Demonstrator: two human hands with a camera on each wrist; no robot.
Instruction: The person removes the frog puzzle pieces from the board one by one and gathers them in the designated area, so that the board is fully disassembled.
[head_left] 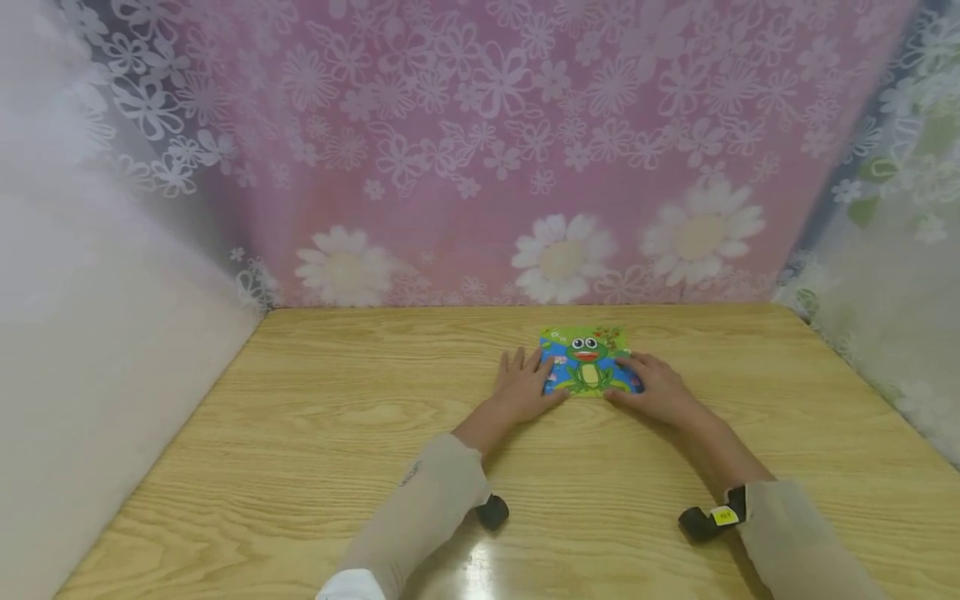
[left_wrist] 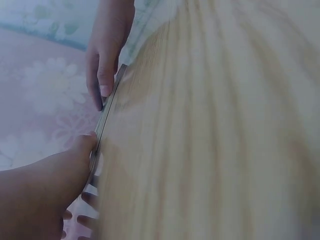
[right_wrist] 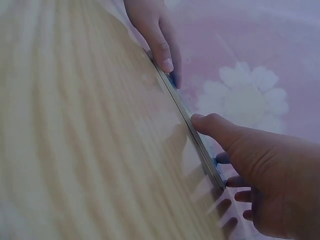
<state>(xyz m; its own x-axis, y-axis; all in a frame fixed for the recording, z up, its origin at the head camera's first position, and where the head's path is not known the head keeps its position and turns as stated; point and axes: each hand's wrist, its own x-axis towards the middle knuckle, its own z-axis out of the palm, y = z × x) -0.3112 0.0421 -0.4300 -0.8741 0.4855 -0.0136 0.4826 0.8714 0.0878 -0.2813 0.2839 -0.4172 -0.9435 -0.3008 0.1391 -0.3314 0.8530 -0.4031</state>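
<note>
A thin rectangular board with a frog picture (head_left: 590,375) lies flat at the far middle of the table. A green frog on blue and green ground shows on its face. My left hand (head_left: 521,392) rests at the board's left side, fingers spread, with the thumb along the near edge. At the right side, my right hand (head_left: 660,390) lies over the board's corner, its thumb on the near edge and fingertips on the picture. From the right wrist view, the board's edge (right_wrist: 186,119) looks thin and layered, with the right thumb tip touching it.
The wood-grain table (head_left: 337,467) reaches back to a pink flowered cloth (head_left: 450,167). Pale cloth hangs at the left side (head_left: 97,275) and the right side (head_left: 892,250). Black wrist devices, one on the left arm (head_left: 492,512) and one on the right arm (head_left: 699,524), stick out below the sleeves.
</note>
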